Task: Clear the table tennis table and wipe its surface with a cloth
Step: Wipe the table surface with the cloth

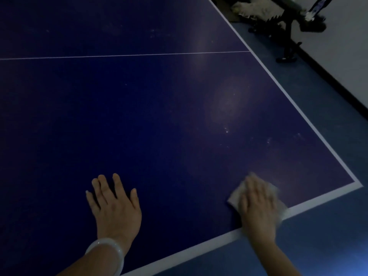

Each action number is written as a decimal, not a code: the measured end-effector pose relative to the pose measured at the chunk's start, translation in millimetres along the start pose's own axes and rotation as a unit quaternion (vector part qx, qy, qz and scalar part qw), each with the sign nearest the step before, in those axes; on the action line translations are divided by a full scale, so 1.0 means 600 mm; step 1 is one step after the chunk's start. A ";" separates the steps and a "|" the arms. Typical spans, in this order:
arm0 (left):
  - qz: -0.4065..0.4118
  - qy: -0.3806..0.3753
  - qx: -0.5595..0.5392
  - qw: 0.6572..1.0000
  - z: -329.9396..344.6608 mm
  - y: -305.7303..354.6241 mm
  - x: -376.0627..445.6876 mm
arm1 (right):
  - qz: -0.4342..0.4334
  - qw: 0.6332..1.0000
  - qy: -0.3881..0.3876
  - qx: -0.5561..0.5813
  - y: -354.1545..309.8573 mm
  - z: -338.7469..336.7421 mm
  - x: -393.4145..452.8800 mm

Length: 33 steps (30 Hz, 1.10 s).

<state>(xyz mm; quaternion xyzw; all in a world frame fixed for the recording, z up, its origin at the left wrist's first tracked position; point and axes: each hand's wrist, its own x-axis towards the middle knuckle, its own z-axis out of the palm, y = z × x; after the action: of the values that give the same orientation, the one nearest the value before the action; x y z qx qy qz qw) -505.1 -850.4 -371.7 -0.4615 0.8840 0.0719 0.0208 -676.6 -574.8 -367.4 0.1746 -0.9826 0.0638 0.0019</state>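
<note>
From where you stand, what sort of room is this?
Probably a dim indoor games or exercise room: a dark blue table tennis table with white edge lines, blue floor, and black exercise-type equipment by the white wall.

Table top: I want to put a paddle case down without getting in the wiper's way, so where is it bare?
Bare between the left hand and the white centre line, and beyond that line. Crowded at the near right corner, where the right hand presses the cloth on the table.

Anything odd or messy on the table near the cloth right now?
Only grime: white specks and a hazy smudge mark the table beyond the cloth under the right hand. Nothing spilled or damaged.
</note>
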 end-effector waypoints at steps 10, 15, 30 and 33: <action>0.004 0.013 -0.008 1.000 -0.007 0.003 -0.003 | -0.305 0.950 -0.056 0.025 -0.257 0.049 -0.045; -0.002 -0.005 0.015 1.000 0.000 0.000 0.002 | -0.320 0.944 -0.046 -0.069 -0.139 0.030 0.091; -0.009 -0.006 0.023 1.000 0.002 0.000 0.004 | -0.409 0.908 -0.028 -0.088 -0.224 0.048 0.120; -0.004 -0.009 0.019 1.000 0.001 0.001 0.003 | -0.115 0.990 -0.046 -0.061 -0.107 0.036 0.190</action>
<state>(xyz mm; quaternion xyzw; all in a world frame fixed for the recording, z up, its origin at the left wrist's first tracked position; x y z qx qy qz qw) -506.4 -851.6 -372.4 -0.4640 0.8831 0.0594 0.0374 -761.2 -676.3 -378.0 0.2888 -0.9570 -0.0048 -0.0257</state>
